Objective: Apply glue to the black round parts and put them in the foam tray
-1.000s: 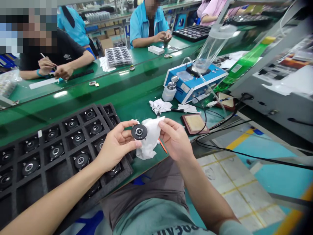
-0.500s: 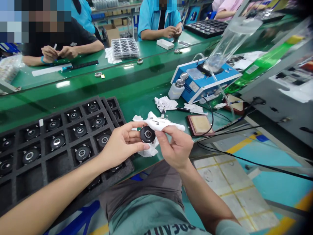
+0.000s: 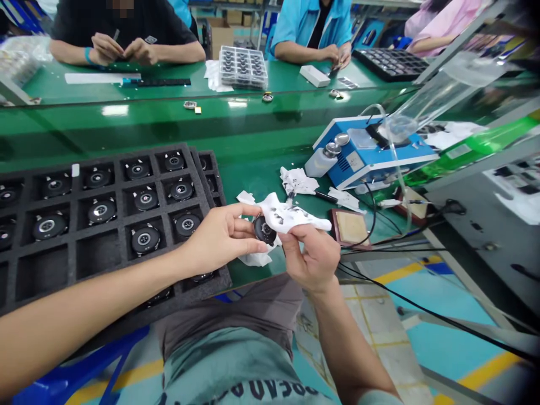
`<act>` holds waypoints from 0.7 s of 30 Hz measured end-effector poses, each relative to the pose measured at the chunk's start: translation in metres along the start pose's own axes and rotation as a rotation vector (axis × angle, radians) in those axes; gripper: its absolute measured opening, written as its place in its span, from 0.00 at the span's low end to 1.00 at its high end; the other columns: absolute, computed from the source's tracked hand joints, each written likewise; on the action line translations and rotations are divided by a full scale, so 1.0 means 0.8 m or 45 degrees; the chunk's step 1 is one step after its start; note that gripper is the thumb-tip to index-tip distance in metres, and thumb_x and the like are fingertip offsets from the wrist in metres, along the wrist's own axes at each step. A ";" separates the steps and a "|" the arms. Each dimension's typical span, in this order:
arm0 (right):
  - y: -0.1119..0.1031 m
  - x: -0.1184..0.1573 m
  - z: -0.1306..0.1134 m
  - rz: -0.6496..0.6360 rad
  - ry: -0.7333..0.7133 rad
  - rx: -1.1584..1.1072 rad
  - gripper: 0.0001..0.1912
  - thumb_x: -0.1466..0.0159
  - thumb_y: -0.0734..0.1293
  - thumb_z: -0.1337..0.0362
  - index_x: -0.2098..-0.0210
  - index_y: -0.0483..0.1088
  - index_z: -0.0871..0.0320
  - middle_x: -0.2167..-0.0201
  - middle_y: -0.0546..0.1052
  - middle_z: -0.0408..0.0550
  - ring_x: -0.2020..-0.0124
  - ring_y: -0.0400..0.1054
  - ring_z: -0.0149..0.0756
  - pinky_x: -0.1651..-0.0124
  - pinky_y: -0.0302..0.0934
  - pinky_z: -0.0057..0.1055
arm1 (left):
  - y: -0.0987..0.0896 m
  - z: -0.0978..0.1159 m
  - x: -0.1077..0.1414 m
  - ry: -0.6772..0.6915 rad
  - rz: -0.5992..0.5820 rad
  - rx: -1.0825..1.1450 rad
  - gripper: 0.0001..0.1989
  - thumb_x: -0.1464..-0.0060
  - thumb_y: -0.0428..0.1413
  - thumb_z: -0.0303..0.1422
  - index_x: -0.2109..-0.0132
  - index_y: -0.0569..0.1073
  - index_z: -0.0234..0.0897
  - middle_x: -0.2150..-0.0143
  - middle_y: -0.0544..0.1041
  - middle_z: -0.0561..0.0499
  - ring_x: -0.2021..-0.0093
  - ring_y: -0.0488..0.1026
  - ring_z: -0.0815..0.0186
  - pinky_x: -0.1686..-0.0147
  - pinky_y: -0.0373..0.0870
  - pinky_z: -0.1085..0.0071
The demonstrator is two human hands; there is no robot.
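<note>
My left hand [image 3: 221,239] grips a round black part [image 3: 264,230] by its edge, with the fingers and thumb reaching around it. My right hand [image 3: 312,256] pinches a white wipe [image 3: 289,216] marked with dark smudges. The wipe lies against the part and covers its upper side. Below my left forearm is a black foam tray [image 3: 90,261] holding several similar round parts in square cells. My hands are above the green bench, just right of the tray.
Beyond my hands stand a blue-and-white benchtop device [image 3: 371,152], a white dispenser bottle [image 3: 320,163], crumpled wipes [image 3: 298,181] and a brown-framed pad [image 3: 350,228]. Black cables run to the right. Two people work across the bench [image 3: 236,112], near another tray [image 3: 243,67].
The white wipe has moved from behind the black part to over its upper side. The part has turned a little in my left hand. The whole view has shifted as my head moved.
</note>
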State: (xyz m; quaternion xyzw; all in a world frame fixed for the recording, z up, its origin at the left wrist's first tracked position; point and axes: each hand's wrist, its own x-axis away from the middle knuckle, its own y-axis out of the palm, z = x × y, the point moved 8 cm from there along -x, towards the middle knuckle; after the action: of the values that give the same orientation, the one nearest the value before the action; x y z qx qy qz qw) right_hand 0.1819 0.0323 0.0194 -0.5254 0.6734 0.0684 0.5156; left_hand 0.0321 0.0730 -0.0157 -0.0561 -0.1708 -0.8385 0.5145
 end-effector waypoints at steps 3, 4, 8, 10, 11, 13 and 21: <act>-0.002 0.005 0.001 0.005 0.036 -0.025 0.09 0.35 0.67 0.69 0.71 0.71 0.52 0.79 0.75 0.41 0.79 0.64 0.32 0.73 0.55 0.31 | -0.004 0.000 0.000 0.026 0.043 0.014 0.28 0.60 0.72 0.23 0.51 0.73 0.33 0.67 0.85 0.49 0.68 0.82 0.63 0.62 0.77 0.67; -0.003 0.008 0.003 0.011 0.066 -0.055 0.08 0.35 0.67 0.69 0.71 0.71 0.52 0.79 0.74 0.40 0.79 0.64 0.31 0.73 0.55 0.31 | -0.005 0.001 -0.001 0.035 0.053 0.013 0.28 0.61 0.72 0.23 0.51 0.72 0.33 0.67 0.85 0.49 0.68 0.82 0.63 0.62 0.77 0.68; 0.007 0.027 0.023 -0.011 0.393 -0.324 0.08 0.33 0.68 0.63 0.69 0.71 0.52 0.81 0.68 0.38 0.81 0.57 0.31 0.74 0.53 0.32 | -0.008 0.004 -0.002 0.090 0.097 0.002 0.28 0.58 0.72 0.25 0.49 0.72 0.34 0.66 0.85 0.48 0.67 0.83 0.62 0.64 0.76 0.68; 0.017 0.034 0.033 0.008 0.607 -0.533 0.08 0.33 0.69 0.59 0.68 0.72 0.52 0.82 0.64 0.38 0.81 0.53 0.31 0.75 0.51 0.32 | -0.009 0.006 -0.002 0.116 0.120 0.006 0.29 0.58 0.72 0.25 0.49 0.71 0.34 0.66 0.85 0.48 0.67 0.83 0.60 0.64 0.77 0.67; 0.021 0.035 0.036 0.053 0.703 -0.650 0.08 0.33 0.69 0.57 0.67 0.73 0.51 0.81 0.65 0.38 0.81 0.55 0.31 0.74 0.53 0.32 | -0.009 0.006 -0.002 0.123 0.123 0.005 0.29 0.58 0.72 0.25 0.49 0.71 0.34 0.66 0.85 0.48 0.67 0.83 0.60 0.64 0.77 0.67; 0.027 0.031 0.044 0.185 0.874 -0.893 0.08 0.34 0.70 0.55 0.65 0.74 0.51 0.77 0.70 0.41 0.76 0.62 0.33 0.70 0.59 0.32 | -0.008 0.005 -0.003 0.123 0.110 -0.004 0.28 0.58 0.72 0.25 0.49 0.71 0.34 0.66 0.85 0.48 0.67 0.83 0.60 0.64 0.77 0.67; 0.018 0.010 0.069 0.417 1.110 -1.237 0.05 0.36 0.71 0.59 0.66 0.73 0.52 0.67 0.74 0.42 0.67 0.68 0.31 0.62 0.65 0.28 | -0.010 0.009 0.001 0.105 0.144 -0.035 0.31 0.61 0.73 0.25 0.49 0.72 0.33 0.64 0.85 0.48 0.64 0.83 0.63 0.59 0.79 0.68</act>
State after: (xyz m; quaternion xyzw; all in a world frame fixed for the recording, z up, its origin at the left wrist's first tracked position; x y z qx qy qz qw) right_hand 0.2060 0.0687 -0.0187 -0.5684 0.7836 0.2225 -0.1157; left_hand 0.0240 0.0779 -0.0102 -0.0382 -0.1346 -0.8120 0.5667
